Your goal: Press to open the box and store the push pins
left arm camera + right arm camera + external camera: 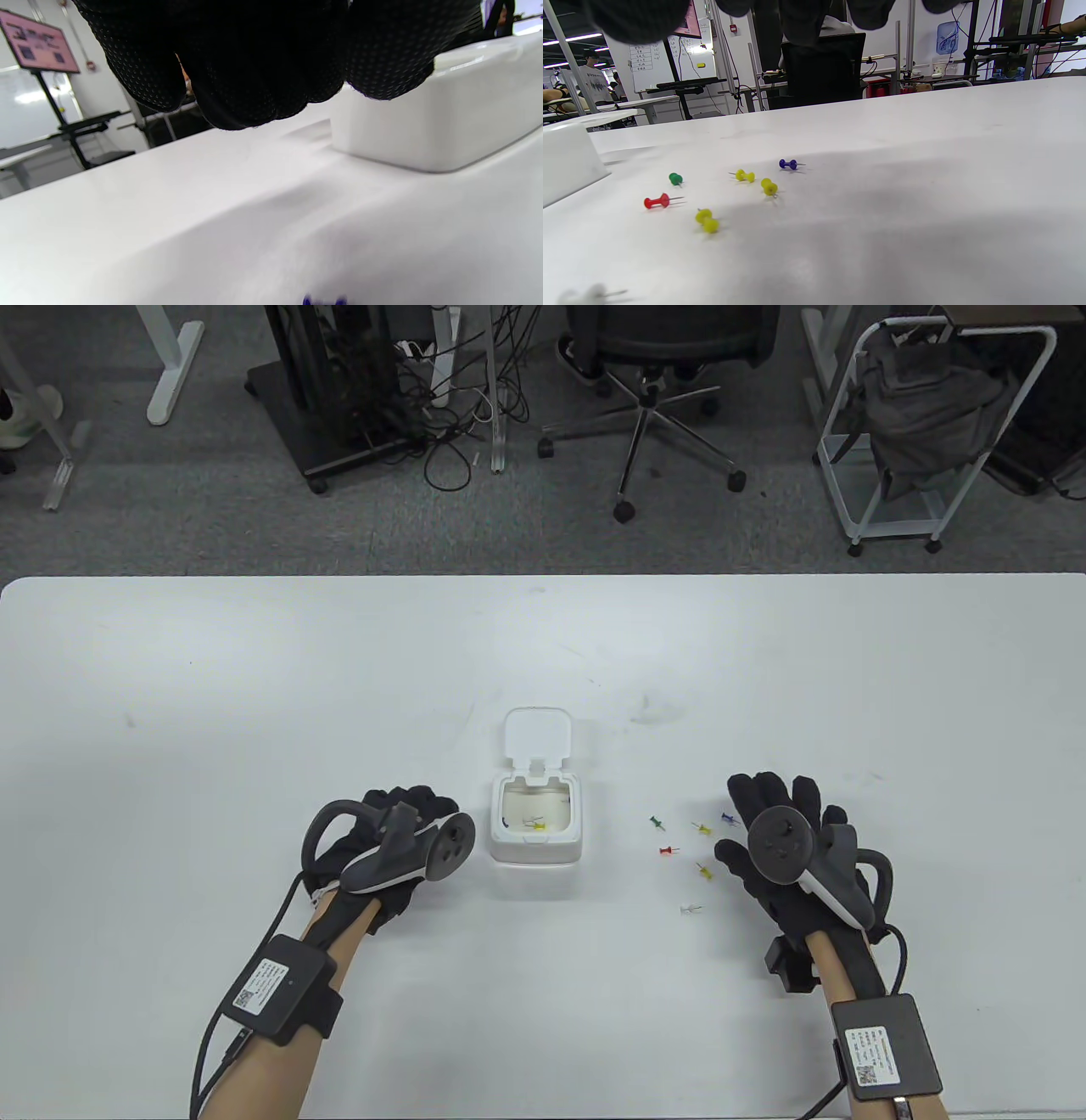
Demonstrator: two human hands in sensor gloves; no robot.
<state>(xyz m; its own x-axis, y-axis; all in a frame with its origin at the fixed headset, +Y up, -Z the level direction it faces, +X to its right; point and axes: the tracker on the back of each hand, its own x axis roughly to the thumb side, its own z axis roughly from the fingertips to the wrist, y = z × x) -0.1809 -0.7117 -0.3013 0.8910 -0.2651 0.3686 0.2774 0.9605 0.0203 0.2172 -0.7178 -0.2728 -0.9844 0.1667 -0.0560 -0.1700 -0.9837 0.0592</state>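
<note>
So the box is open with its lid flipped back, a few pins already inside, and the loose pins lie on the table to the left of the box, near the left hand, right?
Not quite. The box is open, lid back, with pins inside, but the loose pins lie to its right, beside the right hand, not the left hand. The table view shows this.

left hand (pixel 386 848) fingers hidden under tracker in table view, curl unreadable, box (pixel 445 114) cut off at right edge in left wrist view, blurred blue object (pixel 324 300) clipped at bottom edge, white pin (pixel 589 294) blurred in right wrist view
</note>
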